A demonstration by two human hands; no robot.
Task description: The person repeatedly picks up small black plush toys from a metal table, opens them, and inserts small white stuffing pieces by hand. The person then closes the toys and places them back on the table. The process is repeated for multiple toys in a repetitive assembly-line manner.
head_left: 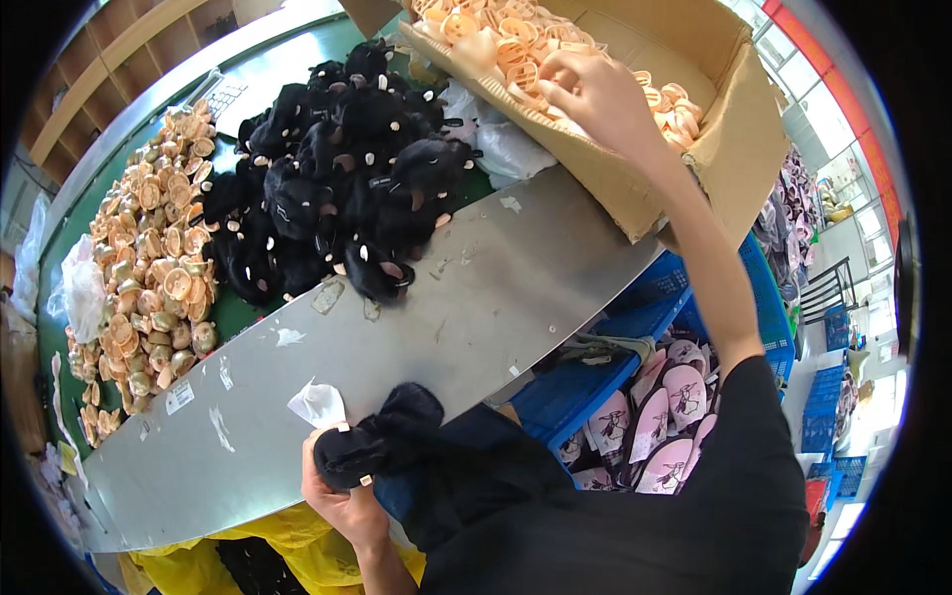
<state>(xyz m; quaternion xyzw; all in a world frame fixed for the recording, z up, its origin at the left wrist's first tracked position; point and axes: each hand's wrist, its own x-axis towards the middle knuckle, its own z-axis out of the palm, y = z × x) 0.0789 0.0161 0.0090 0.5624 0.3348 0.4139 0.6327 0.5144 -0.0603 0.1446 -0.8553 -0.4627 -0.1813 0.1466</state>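
My left hand [342, 501] grips a small black plush piece [362, 451] just off the near edge of the metal counter. Pale tabs stick out of its soft fabric, and a white scrap [317, 404] lies beside it. At the upper right, my right hand [600, 99] is inside a cardboard box [635, 193], over many peach-coloured plastic shells [521, 45]. Thumb and forefinger are bent with a gap between them, and no shell shows clearly in that hand. A blurred pale shell [474, 54] appears at the box's left rim.
A heap of black plush pieces [332, 169] covers the green surface beyond the metal counter [416, 337]. Left of it lies a pile of peach and gold shells [159, 268]. Blue crates [580, 397] with pink printed slipper-shaped pieces [684, 397] stand below right; yellow plastic [288, 545] hangs below.
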